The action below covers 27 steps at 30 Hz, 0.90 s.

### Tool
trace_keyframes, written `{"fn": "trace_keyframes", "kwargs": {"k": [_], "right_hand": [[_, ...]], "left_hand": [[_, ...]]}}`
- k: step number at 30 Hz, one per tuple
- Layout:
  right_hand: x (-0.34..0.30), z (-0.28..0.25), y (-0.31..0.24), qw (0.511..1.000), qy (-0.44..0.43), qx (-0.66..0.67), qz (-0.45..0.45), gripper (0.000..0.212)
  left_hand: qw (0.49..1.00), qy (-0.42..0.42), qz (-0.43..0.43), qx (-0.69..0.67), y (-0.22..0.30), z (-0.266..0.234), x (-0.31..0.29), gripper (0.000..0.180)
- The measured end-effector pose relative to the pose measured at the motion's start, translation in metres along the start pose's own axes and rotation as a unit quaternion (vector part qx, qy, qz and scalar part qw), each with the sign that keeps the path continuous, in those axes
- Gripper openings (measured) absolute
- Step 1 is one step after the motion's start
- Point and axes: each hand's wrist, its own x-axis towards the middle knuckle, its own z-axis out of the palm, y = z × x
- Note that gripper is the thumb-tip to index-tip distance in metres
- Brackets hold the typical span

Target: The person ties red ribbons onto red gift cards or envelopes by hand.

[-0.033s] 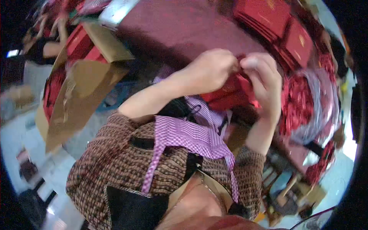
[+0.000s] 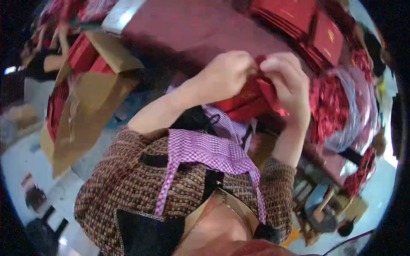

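Both hands meet at upper centre of the frame. Left hand (image 2: 226, 74) is clenched on a folded red paper piece (image 2: 252, 100), thumb and fingers pinching its top edge; right hand (image 2: 288, 83) pinches the same edge from the other side, fingertips touching the left's. Probably gripped this way to fold or pull the paper open, though motion blur hides the exact seam. The piece sits just above the person's purple checked apron (image 2: 209, 149), at the near edge of a dark maroon table (image 2: 192, 30). Stack of red booklets with gold marks (image 2: 316, 25) at upper right, within reach. Heap of shiny red pieces in clear plastic (image 2: 341, 106) at right. Open cardboard box (image 2: 81, 98) holding red items at left. Another person's arm (image 2: 51, 59) at far upper left.
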Motion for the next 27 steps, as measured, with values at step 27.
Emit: {"fn": "trace_keyframes", "kwargs": {"k": [27], "right_hand": [[-0.019,0.003,0.046,0.984,0.125,0.036,0.123,0.019]], "left_hand": [[0.983,-0.039,-0.078,0.160,-0.030,-0.003,-0.004,0.016]]}}
